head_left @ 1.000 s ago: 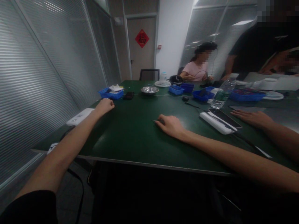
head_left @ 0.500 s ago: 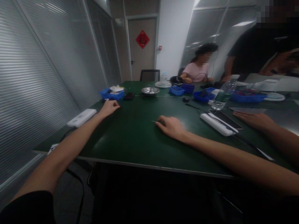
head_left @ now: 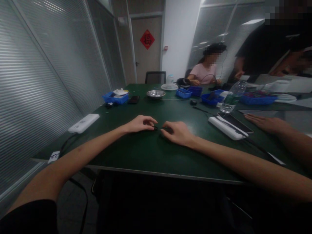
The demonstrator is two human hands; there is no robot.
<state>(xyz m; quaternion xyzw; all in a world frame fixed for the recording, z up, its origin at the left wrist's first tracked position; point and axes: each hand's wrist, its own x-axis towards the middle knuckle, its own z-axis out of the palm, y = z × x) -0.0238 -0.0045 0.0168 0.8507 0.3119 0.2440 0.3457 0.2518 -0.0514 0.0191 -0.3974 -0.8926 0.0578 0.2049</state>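
Observation:
Above the green table [head_left: 136, 149] my two hands meet near the middle. My right hand [head_left: 177, 132] is closed, its thumb and fingers pinching a thin metal rod [head_left: 158, 129] that points left. Facing it, my left hand [head_left: 139, 124] has its thumb and a finger curled around the rod's tip. A small dark thing [head_left: 155, 127] shows at the left fingertips, right where the rod ends. It is too small to name, and whether the rod passes into it cannot be made out.
White power strips [head_left: 84, 123] lie left and right [head_left: 227, 128]. Beyond my hands are a metal bowl [head_left: 156, 94], a phone [head_left: 134, 99] and several blue trays [head_left: 184, 93]. A water bottle [head_left: 234, 96] stands right, near another person's hand [head_left: 265, 123]. Other people are across the table.
My left hand has come rightward and nearer from beside the left blue tray to the rod's tip. My right hand has stayed in place with the rod.

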